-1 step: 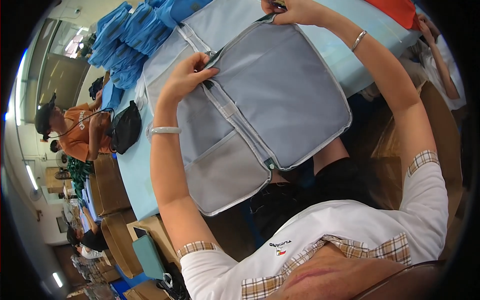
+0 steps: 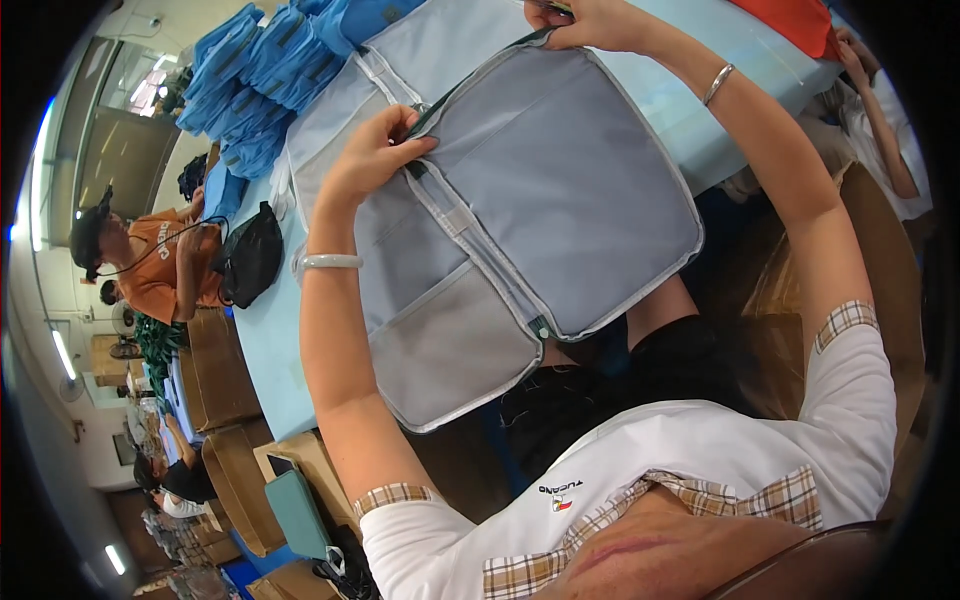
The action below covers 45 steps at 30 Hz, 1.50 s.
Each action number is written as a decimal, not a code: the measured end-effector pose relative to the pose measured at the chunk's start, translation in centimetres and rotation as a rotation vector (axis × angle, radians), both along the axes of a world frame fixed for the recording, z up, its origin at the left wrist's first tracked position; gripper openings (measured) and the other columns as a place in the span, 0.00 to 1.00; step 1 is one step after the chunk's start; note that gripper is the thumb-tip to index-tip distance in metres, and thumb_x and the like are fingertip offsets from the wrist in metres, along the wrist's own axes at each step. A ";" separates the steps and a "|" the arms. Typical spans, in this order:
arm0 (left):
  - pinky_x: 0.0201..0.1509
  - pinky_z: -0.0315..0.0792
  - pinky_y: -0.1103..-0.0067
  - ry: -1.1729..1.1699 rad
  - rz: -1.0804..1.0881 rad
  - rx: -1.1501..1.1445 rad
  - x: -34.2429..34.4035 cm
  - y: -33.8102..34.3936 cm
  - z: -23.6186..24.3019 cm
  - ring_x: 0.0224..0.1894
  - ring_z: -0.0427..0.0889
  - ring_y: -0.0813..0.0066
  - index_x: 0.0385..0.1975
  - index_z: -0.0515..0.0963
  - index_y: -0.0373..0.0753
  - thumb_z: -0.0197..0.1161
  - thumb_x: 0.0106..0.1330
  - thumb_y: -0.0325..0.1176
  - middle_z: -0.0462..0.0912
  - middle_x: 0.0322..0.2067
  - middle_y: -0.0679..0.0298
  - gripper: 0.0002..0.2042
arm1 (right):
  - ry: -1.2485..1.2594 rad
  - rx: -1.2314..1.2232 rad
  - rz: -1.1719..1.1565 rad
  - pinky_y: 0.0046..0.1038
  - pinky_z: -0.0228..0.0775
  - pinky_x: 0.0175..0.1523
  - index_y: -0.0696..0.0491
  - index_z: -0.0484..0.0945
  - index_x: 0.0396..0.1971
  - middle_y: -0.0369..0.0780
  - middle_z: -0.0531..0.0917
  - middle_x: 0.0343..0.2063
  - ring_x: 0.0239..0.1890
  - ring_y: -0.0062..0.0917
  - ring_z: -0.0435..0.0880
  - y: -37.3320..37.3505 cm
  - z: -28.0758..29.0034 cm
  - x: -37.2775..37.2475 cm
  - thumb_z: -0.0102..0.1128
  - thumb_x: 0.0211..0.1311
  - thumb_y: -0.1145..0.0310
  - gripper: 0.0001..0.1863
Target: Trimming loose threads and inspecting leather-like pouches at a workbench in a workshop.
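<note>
An opened fabric bag (image 2: 590,190) with grey lining lies across the near table edge and my lap. Its two panels are spread apart, with pale binding along their edges and a dark green strip at the rim. My left hand (image 2: 368,155) pinches that rim near the panels' fold, thumb on the lining. At the far corner of the right panel, my right hand (image 2: 595,22) grips the same rim, partly cut off by the picture's top. A small dark and yellowish thing (image 2: 556,7) shows among its fingers, too little of it to name.
Stacked blue fabric bags (image 2: 255,85) stand at the table's far left, and a red-orange piece (image 2: 790,22) lies far right. Cardboard boxes (image 2: 232,480) and a teal case (image 2: 297,512) are at left. A co-worker in orange (image 2: 160,262) sits near a black bag (image 2: 250,255).
</note>
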State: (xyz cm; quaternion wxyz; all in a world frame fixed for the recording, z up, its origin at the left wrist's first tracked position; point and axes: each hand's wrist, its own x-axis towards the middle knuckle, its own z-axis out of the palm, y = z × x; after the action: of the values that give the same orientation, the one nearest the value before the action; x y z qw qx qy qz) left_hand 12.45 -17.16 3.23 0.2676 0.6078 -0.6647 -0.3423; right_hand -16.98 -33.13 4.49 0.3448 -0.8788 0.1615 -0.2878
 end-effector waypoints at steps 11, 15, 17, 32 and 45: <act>0.31 0.60 0.89 0.094 0.138 -0.111 -0.4 0.6 -1.6 0.27 0.65 0.88 0.28 0.71 0.41 0.69 0.53 0.31 0.69 0.24 0.76 0.10 | -0.563 -0.690 0.262 0.27 0.68 0.29 0.54 0.75 0.28 0.39 0.77 0.20 0.24 0.26 0.78 0.5 -1.8 -0.1 0.62 0.47 0.73 0.08; 0.31 0.60 0.89 0.216 0.084 -0.115 -0.4 0.7 -1.5 0.27 0.66 0.88 0.28 0.72 0.41 0.67 0.55 0.31 0.69 0.24 0.76 0.09 | 0.037 -0.652 -0.249 0.30 0.70 0.29 0.52 0.76 0.29 0.43 0.79 0.21 0.24 0.33 0.81 1.9 -1.9 0.0 0.56 0.50 0.71 0.05; 0.31 0.60 0.90 0.322 0.046 -0.101 -0.7 0.3 -1.2 0.28 0.66 0.88 0.28 0.72 0.41 0.66 0.56 0.31 0.69 0.23 0.76 0.08 | 0.084 -0.666 -0.311 0.30 0.70 0.28 0.51 0.76 0.29 0.42 0.80 0.21 0.23 0.34 0.81 1.6 -2.2 -0.1 0.55 0.50 0.71 0.06; 0.45 0.71 0.73 -0.388 0.200 -0.149 0.7 3.6 -0.6 0.39 0.79 0.62 0.37 0.80 0.37 0.60 0.56 0.57 0.81 0.36 0.53 0.26 | -0.057 -0.613 -0.272 0.21 0.70 0.50 0.52 0.75 0.49 0.35 0.81 0.42 0.44 0.18 0.80 -3.1 -5.9 -1.4 0.53 0.63 0.73 0.14; 0.36 0.68 0.78 -0.284 -0.077 0.207 3.4 4.0 2.3 0.33 0.74 0.78 0.33 0.82 0.39 0.67 0.52 0.49 0.81 0.29 0.68 0.18 | 0.019 -0.720 -0.267 0.23 0.68 0.57 0.44 0.74 0.53 0.32 0.80 0.45 0.49 0.19 0.78 -5.0 -4.5 -1.6 0.53 0.64 0.64 0.17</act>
State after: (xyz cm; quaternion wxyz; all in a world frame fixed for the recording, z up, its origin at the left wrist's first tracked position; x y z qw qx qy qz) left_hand 15.89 -13.19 5.57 0.0940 0.6484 -0.6798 -0.3296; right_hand -18.62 -38.17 -0.03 -0.0278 -0.9174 0.1662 -0.3604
